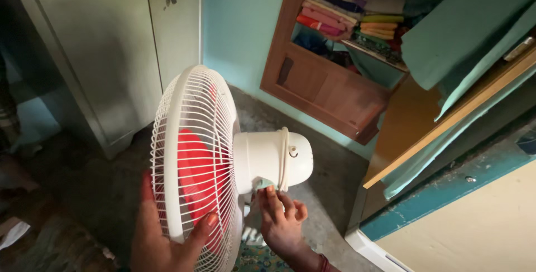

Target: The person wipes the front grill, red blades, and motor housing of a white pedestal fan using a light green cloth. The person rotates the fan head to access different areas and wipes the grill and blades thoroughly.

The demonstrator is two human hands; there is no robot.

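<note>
Fan [223,166] standing centre on floor, axis lying horizontal, white grille facing left, motor housing pointing right. Left hand [162,238] gripping near grille rim, fingers curled round it. Right hand [282,219] pinching small green cloth [263,183] against housing underside.

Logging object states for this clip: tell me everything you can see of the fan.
The fan has a white wire guard, red blades behind it and a smooth white, plastic-looking motor housing with a small knob at the rear. It stands above a grey floor, seen from behind and above. The left hand grips the guard's lower rim; the right hand presses a small pale cloth against the housing's underside. Whether the blades turn cannot be told.
</note>
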